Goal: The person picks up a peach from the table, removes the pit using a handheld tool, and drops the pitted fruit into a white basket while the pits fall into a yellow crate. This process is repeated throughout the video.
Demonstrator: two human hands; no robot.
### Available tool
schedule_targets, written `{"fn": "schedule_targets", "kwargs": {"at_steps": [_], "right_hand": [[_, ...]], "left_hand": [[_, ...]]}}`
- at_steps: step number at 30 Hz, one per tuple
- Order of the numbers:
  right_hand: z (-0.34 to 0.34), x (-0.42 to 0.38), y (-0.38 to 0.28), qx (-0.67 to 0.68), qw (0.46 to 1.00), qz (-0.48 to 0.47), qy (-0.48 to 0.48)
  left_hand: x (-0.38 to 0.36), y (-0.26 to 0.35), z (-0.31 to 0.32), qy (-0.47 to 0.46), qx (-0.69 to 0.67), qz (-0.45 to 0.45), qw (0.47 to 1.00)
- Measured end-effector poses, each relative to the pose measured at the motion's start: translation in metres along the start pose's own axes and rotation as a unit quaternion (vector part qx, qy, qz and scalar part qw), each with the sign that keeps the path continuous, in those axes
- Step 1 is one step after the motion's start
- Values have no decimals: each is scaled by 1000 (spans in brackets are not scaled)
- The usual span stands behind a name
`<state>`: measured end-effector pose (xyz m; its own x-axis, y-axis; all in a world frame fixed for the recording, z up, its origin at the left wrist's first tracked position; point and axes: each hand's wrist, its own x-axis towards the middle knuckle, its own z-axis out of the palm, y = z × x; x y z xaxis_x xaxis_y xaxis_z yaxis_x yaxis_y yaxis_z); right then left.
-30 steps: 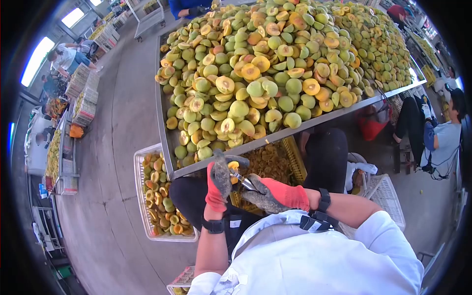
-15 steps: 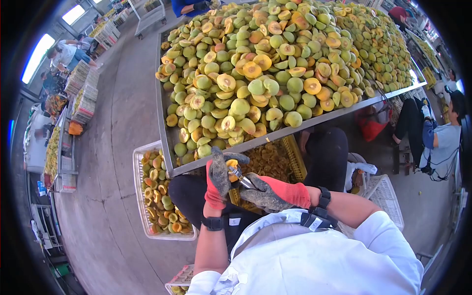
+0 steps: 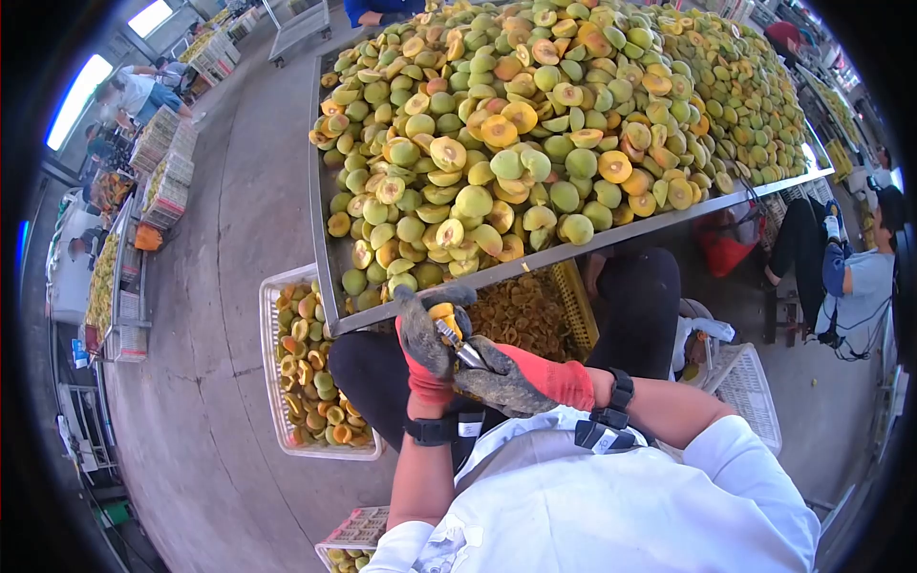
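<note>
My left hand [image 3: 427,336], in a red work glove with a dirty grey palm, is closed around a yellow-orange peach half [image 3: 443,315] just below the table's front edge. In the matching glove, my right hand [image 3: 511,375] grips a short metal hand tool [image 3: 462,348]. The tool's tip reaches the cut face of the fruit; its exact shape is partly hidden by my fingers. Beyond both hands, green-yellow peach halves [image 3: 473,202] lie heaped on a metal-edged table [image 3: 564,254].
A white crate [image 3: 270,382] of peach halves stands at the left of my knee. Between my legs a yellow crate [image 3: 579,310] holds brownish scraps. A white basket [image 3: 750,387] is at the right. A seated co-worker [image 3: 864,277] is at far right; stacked crates [image 3: 170,181] line the left.
Both hands have shifted slightly, and the tool's tip has turned more upright against the peach half. The grips stay the same. My view has tilted a little.
</note>
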<state>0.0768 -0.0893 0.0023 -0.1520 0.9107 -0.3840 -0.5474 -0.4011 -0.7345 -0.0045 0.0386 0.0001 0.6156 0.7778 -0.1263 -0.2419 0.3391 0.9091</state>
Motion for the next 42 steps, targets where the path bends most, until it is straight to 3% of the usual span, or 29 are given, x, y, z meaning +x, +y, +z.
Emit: {"fn": "schedule_targets", "kwargs": {"at_steps": [2,4,6,8,10,12,15,17,18,20,21,22,23,24,25,26,27,28,29,32,33,34,35,36,37,38,40,41,42], "right_hand": [[2,-3,-6,-15,1000,-9,-5],[3,-4,-6,-28,999,-17,-10],[-1,-2,-2,183,978,56,-85],[1,-2,-1,180,980,10,-79],[-1,-1,-1,78,997,-13,-10],[-2,2,2,77,996,-46,-4],[-9,10,19,21,992,-119,32],[-14,11,26,-231,932,-265,87],[-22,9,34,-230,933,-264,86],[-39,1,48,-456,858,-219,90],[-25,-12,17,-430,897,-54,85],[-33,-9,28,-430,897,-56,82],[-49,-6,49,-180,976,-1,125],[-48,-5,47,82,983,55,158],[-49,-9,44,125,970,57,199],[-47,-10,40,126,971,57,195],[-47,-13,37,-52,975,-68,203],[-48,-16,36,-226,933,-189,205],[-51,-18,30,-260,945,-93,176],[-19,-19,2,-279,923,-202,173],[-15,-16,-1,-15,984,-88,155],[-15,-14,-4,-15,983,-88,158],[-16,-13,-7,89,987,-47,123],[-15,-12,-10,193,977,-4,86],[-2,-14,-17,-52,986,-58,150],[-1,-11,-14,-51,986,-57,151],[-2,-5,-5,-227,942,-186,164],[-1,-4,-2,-227,942,-185,164],[0,-3,-1,-249,931,-213,160]], "left_hand": [[1,3,1,-25,58,-29,998],[1,1,7,7,49,23,999],[4,-10,1,16,-15,-16,1000],[6,-15,4,55,-104,-63,991],[6,-12,8,68,-97,-76,990],[5,-10,8,7,-58,-83,995],[6,-18,14,59,-90,-119,987],[9,-31,0,96,-170,-160,968],[13,-28,-5,96,-170,-160,968],[21,-23,-11,104,-225,-174,953],[18,-15,-8,101,-190,-142,966],[18,-7,-7,102,-189,-140,967],[19,0,-6,85,-211,-133,965],[20,5,-9,67,-234,-124,962],[23,5,-24,3,-262,-141,955],[23,6,-30,5,-259,-138,956],[24,8,-32,-6,-271,-137,953],[23,9,-35,-17,-284,-137,949],[23,6,-40,-35,-313,-128,941],[14,10,-11,22,-285,-72,956],[13,9,-11,-10,-308,-55,950],[11,7,-8,-12,-309,-57,949],[8,5,-5,-27,-73,58,995],[6,4,-2,-40,168,169,970],[4,8,-2,-25,-88,23,996],[3,6,-3,-24,-89,22,996],[0,4,-5,45,-272,-89,957],[-5,-2,0,57,-111,-14,992],[-6,-3,2,57,-112,-15,992]]}}
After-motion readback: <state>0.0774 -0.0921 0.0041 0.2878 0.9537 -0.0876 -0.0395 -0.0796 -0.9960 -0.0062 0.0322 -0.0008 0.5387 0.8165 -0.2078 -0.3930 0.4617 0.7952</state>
